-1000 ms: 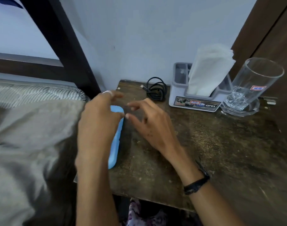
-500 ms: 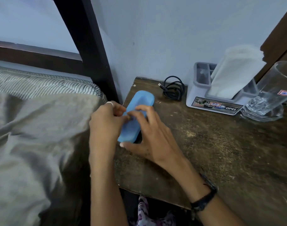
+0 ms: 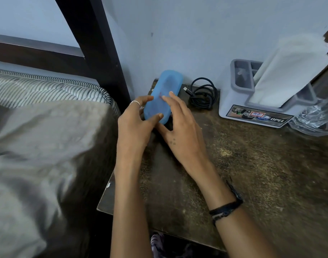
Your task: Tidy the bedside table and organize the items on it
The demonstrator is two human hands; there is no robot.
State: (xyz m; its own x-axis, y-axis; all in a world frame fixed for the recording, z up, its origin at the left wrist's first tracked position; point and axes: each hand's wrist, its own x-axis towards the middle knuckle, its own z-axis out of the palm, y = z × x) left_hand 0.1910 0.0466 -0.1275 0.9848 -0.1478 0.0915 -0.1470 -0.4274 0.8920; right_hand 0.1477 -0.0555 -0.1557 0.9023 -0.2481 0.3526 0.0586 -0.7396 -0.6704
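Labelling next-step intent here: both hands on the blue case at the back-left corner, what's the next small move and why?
Probably set the blue case flat by the wall and let go. Both the left hand and right hand hold it, near end raised off the table, far end already at the back edge beside the coiled black cable.

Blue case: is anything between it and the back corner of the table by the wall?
Nothing visible. The blue case, under both the left hand and right hand, already reaches the wall; the black cable lies beside it, apart.
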